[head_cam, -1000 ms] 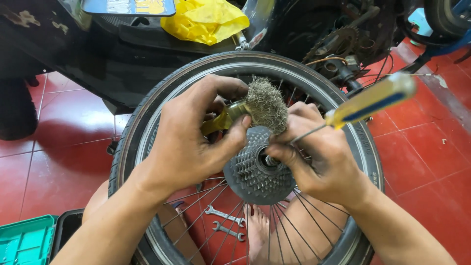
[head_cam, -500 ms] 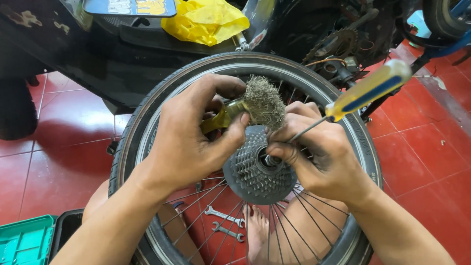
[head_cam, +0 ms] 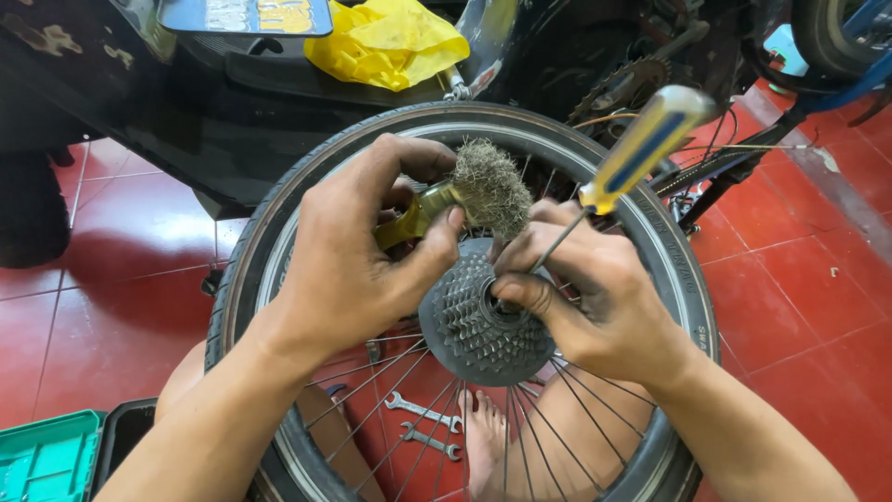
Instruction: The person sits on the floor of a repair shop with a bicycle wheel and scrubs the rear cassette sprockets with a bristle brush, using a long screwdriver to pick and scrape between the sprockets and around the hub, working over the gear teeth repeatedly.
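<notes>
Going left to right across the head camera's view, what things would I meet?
Green case → left hand → wire brush → gear cluster → right hand → screwdriver handle.

L hand (head_cam: 348,256) fingers curled shut; R hand (head_cam: 595,297) fingers pinched.

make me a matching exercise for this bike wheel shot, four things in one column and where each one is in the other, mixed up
Things:
1. wire brush
2. screwdriver
3. cassette
4. two wrenches

Places:
A. on the red floor, seen through the spokes
B. held in the right hand, tip at the hub
C. at the centre of the wheel
D. held in the left hand, above the sprockets

Pairs: 1-D, 2-B, 3-C, 4-A
</notes>
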